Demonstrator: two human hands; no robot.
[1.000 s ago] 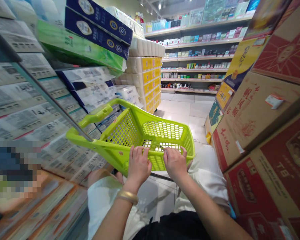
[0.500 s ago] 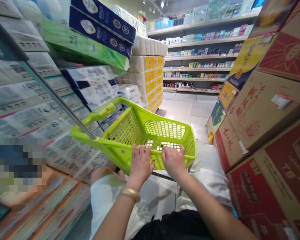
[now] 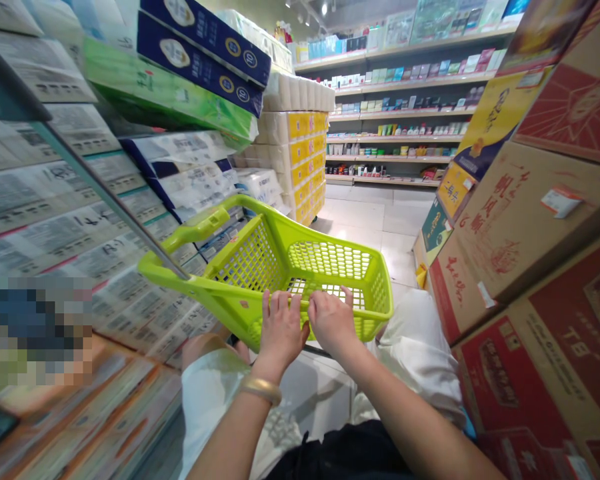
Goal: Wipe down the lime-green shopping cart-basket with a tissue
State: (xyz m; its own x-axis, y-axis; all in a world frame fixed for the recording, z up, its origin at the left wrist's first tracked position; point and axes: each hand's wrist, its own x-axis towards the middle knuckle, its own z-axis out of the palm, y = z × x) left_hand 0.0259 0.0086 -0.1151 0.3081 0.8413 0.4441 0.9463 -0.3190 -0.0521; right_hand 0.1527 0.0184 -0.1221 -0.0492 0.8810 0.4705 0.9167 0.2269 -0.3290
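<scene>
A lime-green plastic shopping basket [image 3: 340,256] with lattice sides and a rounded handle end stands in front of me, nothing visible inside it. A metal pole [image 3: 115,200] with a dark grip joins its left end. My left hand [image 3: 282,328] is hooked over the near rim, fingers curled across the edge and thumb below on the outer side. Close beside it, my right hand [image 3: 334,324] grips the same rim with bent fingers. A gold bangle [image 3: 261,389] sits on my left wrist.
Stacked white packs [image 3: 75,193] line the left side, with blue and green tissue packs [image 3: 200,53] jutting out above. Tall cardboard cartons [image 3: 535,220] crowd the right. Beyond the basket, tiled floor [image 3: 365,207] leads to shelves [image 3: 400,113] of small boxed goods.
My right hand has slid left along the basket rim, closer to my left hand. My left hand stays in place, and the basket has barely shifted.
</scene>
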